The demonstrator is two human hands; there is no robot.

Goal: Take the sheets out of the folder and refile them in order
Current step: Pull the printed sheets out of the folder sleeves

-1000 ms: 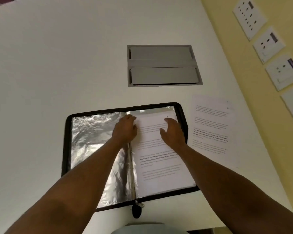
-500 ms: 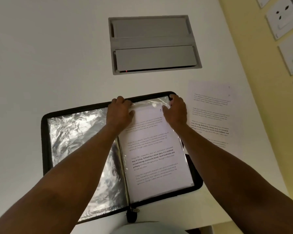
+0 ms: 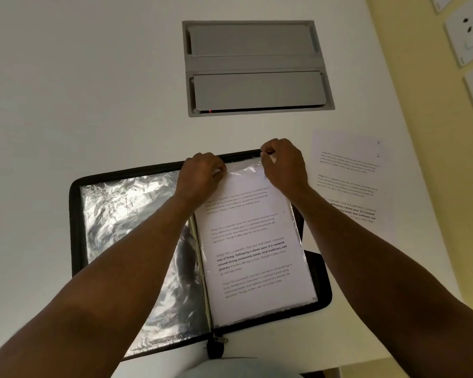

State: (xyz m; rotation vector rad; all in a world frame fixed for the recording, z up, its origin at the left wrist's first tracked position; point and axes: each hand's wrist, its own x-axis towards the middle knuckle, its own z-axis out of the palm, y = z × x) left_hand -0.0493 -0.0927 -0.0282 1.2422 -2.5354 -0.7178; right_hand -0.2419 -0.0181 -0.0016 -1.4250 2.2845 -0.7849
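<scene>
Folder (image 3: 77,241) open flat on white worktop (image 3: 66,91). Left hand (image 3: 202,173) and right hand (image 3: 283,165) both curled, pinching clear sleeve's (image 3: 246,170) top edge over printed sheet (image 3: 254,249). Loose sheet (image 3: 347,184) lies right of the folder.

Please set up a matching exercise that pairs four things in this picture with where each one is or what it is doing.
Things:
1. left hand
2. right hand
3. loose sheet
4. grey hatch

Places or states:
A. set into the table, beyond the folder
B. lying on the table, right of the folder
C. fingers curled at the top of the sleeve, near the folder's spine
D. fingers curled at the sleeve's top right corner

Pairs: 1-C, 2-D, 3-B, 4-A

The folder lies open, with a printed page in its clear sleeve.
</scene>
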